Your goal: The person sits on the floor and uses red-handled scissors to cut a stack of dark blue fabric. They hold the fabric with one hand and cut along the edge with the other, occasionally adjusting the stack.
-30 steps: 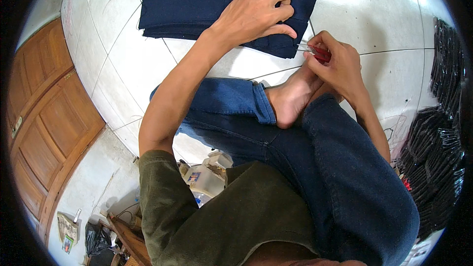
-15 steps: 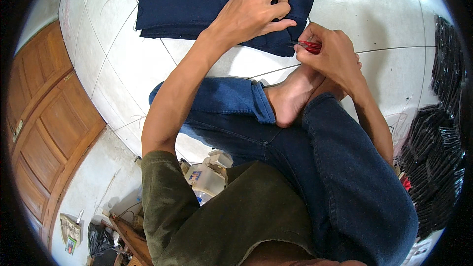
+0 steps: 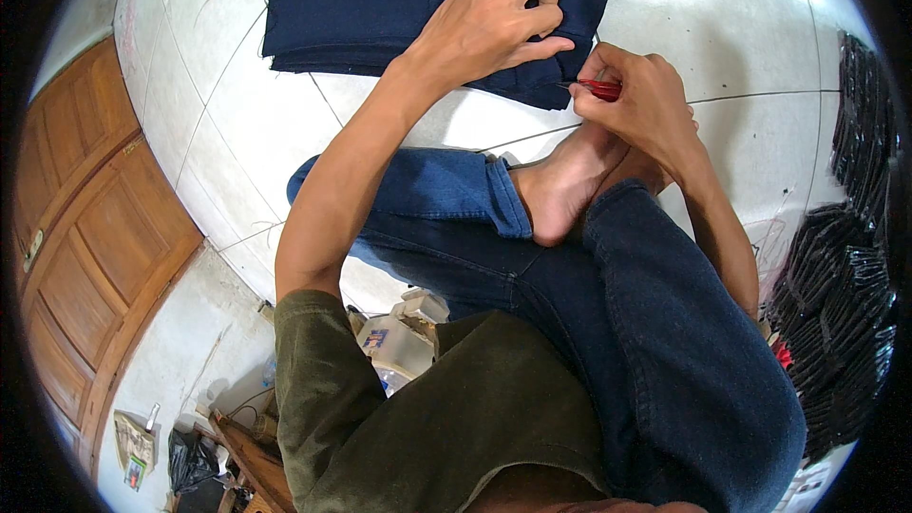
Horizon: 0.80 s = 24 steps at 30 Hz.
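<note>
Sitting cross-legged on a tiled floor (image 3: 760, 38), a person in jeans (image 3: 703, 304) and a dark green shirt (image 3: 456, 408) leans over a folded stack of navy cloth (image 3: 351, 9), which lies flat on the tiles at the far side of the scene. The left hand (image 3: 499, 19) sits over the right part of the cloth, fingers curled under and thumb reaching right, perhaps to keep the layers from slipping; the fingertips are hidden, so whether they pinch any fabric cannot be told. The right hand (image 3: 638, 95), just above the bare foot (image 3: 560, 185), is closed around a small red-handled tool (image 3: 600, 89), thumb and forefinger near its front, a hold that seems to favor fine control. Its thin tip points left at the near right corner of the cloth; whether it touches is too small to tell. With the stack lying just beyond the legs, both hands appear to meet at that corner without a long reach. Bundles of glossy black strands (image 3: 831, 323) line the right side, well apart from the hands. To the left stands a paneled wooden door (image 3: 104, 209), and a black bag (image 3: 193, 461) rests at the near left.
</note>
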Available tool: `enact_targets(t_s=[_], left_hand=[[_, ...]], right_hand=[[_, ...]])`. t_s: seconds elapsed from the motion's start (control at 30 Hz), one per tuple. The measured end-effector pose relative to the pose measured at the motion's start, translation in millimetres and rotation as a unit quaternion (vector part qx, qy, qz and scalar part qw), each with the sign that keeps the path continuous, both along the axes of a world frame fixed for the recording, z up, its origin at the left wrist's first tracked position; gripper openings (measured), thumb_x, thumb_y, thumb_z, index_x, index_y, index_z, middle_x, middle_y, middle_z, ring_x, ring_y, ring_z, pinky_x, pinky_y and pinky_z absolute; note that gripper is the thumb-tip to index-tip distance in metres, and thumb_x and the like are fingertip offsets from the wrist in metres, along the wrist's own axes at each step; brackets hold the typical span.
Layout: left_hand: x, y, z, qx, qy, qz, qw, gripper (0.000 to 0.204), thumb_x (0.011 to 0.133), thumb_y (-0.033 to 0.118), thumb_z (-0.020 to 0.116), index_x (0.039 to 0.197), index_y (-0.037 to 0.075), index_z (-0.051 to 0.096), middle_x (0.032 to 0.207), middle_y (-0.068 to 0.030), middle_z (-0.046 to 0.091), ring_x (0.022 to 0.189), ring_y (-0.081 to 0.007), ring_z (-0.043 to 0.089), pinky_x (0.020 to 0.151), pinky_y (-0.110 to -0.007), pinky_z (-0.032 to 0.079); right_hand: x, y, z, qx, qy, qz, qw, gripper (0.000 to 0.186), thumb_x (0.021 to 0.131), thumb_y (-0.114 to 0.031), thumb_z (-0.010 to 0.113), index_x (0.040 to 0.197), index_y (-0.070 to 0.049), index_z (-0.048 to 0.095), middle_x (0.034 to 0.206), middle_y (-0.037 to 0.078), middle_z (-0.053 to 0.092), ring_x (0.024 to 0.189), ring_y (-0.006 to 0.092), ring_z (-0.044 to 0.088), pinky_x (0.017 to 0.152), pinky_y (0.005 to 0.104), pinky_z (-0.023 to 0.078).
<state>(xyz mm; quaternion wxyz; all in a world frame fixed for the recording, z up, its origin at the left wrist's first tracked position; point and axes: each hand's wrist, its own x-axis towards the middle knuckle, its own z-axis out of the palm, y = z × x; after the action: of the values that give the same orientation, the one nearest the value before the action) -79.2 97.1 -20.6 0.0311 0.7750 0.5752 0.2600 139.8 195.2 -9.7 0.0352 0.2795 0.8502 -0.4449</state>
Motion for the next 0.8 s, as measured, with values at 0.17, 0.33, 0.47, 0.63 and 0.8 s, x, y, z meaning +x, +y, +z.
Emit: enact_targets(t_s=[0.17,0.33,0.47,0.63,0.8], left_hand=[[2.5,-2.8,6.2,-0.034,0.058,-0.019,0.998,0.021,0.081,0.026,0.081,0.081,0.011,0.066,0.104,-0.0015,0.067,0.098,-0.0217,0.062,0.084,-0.036,0.048],[19.3,-26.4,16.0,-0.005,0.167,-0.072,0.983,0.007,0.084,0.017,0.067,0.088,0.012,0.068,0.123,-0.0009,0.070,0.133,-0.0233,0.057,0.115,-0.038,0.042],[11.0,-35.3,13.9,-0.070,0.128,-0.111,0.983,0.016,0.082,0.023,0.072,0.091,0.010,0.068,0.104,-0.0039,0.068,0.121,-0.0244,0.061,0.113,-0.042,0.043],[28.4,-33.4,13.0,-0.116,0.127,-0.041,0.984,0.026,0.073,0.032,0.081,0.085,0.013,0.068,0.093,-0.0030,0.062,0.103,-0.0226,0.060,0.105,-0.040,0.045],[20.7,-36.3,20.0,-0.105,0.031,-0.058,0.992,0.017,0.074,0.019,0.079,0.079,0.011,0.066,0.114,-0.0052,0.069,0.109,-0.0241,0.062,0.107,-0.041,0.045]], right_hand=[[5.9,2.2,3.8,0.007,-0.013,-0.003,1.000,0.027,0.081,-0.033,0.079,0.092,-0.009,0.072,0.073,0.014,0.073,0.070,0.0289,0.074,0.067,0.0378,0.057],[31.6,23.8,3.3,-0.037,-0.028,-0.083,0.995,0.029,0.084,-0.034,0.078,0.097,-0.009,0.072,0.076,0.014,0.075,0.073,0.0303,0.075,0.068,0.0382,0.056],[39.4,30.5,0.4,-0.082,-0.006,-0.157,0.984,0.015,0.093,-0.014,0.071,0.097,0.000,0.069,0.069,0.002,0.066,0.066,0.0047,0.056,0.063,0.0227,0.044],[23.1,27.8,1.7,-0.172,-0.022,-0.162,0.971,0.030,0.092,-0.029,0.071,0.098,0.000,0.071,0.071,0.014,0.073,0.065,0.0177,0.070,0.065,0.0318,0.054],[11.3,30.5,-13.9,-0.222,-0.039,-0.175,0.958,0.036,0.092,-0.033,0.069,0.097,0.002,0.073,0.073,0.014,0.071,0.068,0.0195,0.068,0.066,0.0342,0.054]])
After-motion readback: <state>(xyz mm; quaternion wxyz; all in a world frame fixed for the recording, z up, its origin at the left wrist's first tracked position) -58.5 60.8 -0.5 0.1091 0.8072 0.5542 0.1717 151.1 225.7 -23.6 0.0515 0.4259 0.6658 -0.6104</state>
